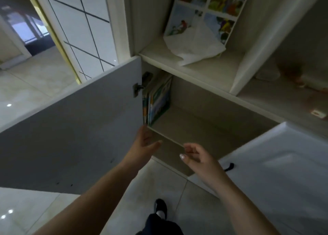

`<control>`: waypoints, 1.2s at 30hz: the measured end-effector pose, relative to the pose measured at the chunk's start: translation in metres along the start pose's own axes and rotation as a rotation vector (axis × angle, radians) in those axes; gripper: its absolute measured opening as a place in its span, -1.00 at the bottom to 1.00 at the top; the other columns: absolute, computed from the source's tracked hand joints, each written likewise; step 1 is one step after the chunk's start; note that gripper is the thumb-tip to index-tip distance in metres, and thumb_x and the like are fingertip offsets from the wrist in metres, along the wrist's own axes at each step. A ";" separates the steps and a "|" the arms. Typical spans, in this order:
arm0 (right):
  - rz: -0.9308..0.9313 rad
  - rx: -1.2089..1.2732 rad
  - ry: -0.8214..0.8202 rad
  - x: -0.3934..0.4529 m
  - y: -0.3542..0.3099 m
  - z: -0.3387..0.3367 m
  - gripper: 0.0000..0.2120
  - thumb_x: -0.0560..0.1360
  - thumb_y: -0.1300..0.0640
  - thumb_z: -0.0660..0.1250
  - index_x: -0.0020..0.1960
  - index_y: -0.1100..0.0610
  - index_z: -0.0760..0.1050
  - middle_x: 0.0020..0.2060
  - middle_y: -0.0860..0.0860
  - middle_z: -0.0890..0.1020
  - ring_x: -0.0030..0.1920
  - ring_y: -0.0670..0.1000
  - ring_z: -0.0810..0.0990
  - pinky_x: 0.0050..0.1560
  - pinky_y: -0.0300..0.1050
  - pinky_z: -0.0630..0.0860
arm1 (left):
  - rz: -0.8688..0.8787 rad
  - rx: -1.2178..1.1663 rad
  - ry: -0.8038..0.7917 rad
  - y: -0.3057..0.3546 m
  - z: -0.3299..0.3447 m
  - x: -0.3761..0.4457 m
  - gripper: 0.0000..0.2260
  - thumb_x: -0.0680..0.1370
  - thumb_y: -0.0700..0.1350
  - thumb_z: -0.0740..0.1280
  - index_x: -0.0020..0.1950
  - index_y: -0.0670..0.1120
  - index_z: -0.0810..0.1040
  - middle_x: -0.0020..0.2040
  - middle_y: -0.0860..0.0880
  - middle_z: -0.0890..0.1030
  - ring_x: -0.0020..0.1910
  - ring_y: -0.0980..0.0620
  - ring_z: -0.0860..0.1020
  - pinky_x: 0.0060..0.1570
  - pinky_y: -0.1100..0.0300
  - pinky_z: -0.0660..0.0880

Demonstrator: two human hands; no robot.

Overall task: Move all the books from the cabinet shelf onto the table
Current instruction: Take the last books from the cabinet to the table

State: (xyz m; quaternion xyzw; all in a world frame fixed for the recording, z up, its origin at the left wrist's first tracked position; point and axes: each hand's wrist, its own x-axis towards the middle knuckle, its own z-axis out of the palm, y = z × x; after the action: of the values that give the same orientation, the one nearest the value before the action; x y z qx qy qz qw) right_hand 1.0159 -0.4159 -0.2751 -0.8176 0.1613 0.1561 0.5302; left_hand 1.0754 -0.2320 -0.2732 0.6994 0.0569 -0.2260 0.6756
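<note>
Fingers on the left hand (145,142) are straight and spread, those on the right hand (194,154) curl loosely, both holding nothing, just in front of the shelf (195,126), where the books (157,101) stand at the left end, none moved yet.
</note>
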 end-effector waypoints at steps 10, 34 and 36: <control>-0.014 0.171 -0.069 0.149 -0.013 0.011 -0.69 0.49 0.10 0.35 0.18 -0.12 0.41 0.10 -0.12 0.52 0.15 -0.16 0.49 -0.03 -0.39 0.41 | 0.102 0.216 0.032 -0.007 -0.011 0.124 -0.23 0.49 -0.24 0.38 0.50 0.13 -0.04 0.29 0.16 0.24 0.26 0.20 0.27 0.00 0.60 0.31; -0.073 0.256 -0.183 0.240 -0.035 0.031 -0.54 0.50 0.24 0.32 0.31 -0.09 0.34 0.27 -0.02 0.50 0.24 -0.09 0.50 0.18 -0.13 0.49 | 0.262 0.579 0.300 -0.028 -0.010 0.181 -0.32 0.47 -0.05 0.41 0.50 -0.07 0.17 0.37 -0.12 0.31 0.27 -0.03 0.40 0.11 0.28 0.29; -0.073 0.260 -0.157 0.239 -0.033 0.032 -0.60 0.50 0.27 0.30 0.27 -0.02 0.38 0.21 0.00 0.54 0.19 -0.07 0.54 0.10 -0.15 0.52 | 0.341 0.576 0.309 -0.030 -0.005 0.179 -0.35 0.45 -0.10 0.42 0.47 -0.12 0.22 0.38 -0.12 0.32 0.30 0.08 0.33 0.17 0.43 0.23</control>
State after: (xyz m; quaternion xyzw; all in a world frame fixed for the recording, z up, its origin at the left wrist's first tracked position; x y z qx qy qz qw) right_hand 1.2424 -0.3974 -0.3623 -0.7327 0.1082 0.1781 0.6478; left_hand 1.2244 -0.2650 -0.3707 0.8862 -0.0250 -0.0086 0.4626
